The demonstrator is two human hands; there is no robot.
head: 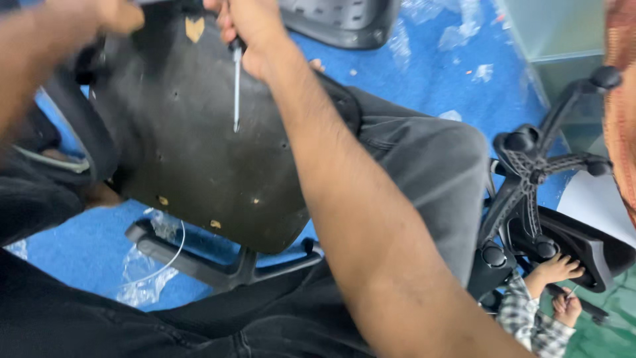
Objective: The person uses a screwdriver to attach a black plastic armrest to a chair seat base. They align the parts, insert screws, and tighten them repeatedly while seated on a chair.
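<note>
Screwdriver (236, 86) points straight down from our right hand (255, 33) fingers, pinched onto its handle, above chair seat (199, 159); left hand (112, 13) grip unclear

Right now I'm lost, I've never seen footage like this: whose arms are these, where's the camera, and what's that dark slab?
The camera sits on a person's head and looks down, so the two bare arms are their own. The right hand grips a screwdriver, tip down on the underside of a black chair seat resting on their lap. The left hand holds the seat's top edge. Below lie a blue floor and clear plastic wrap. At right another person's hand touches a wheeled chair base.
</note>
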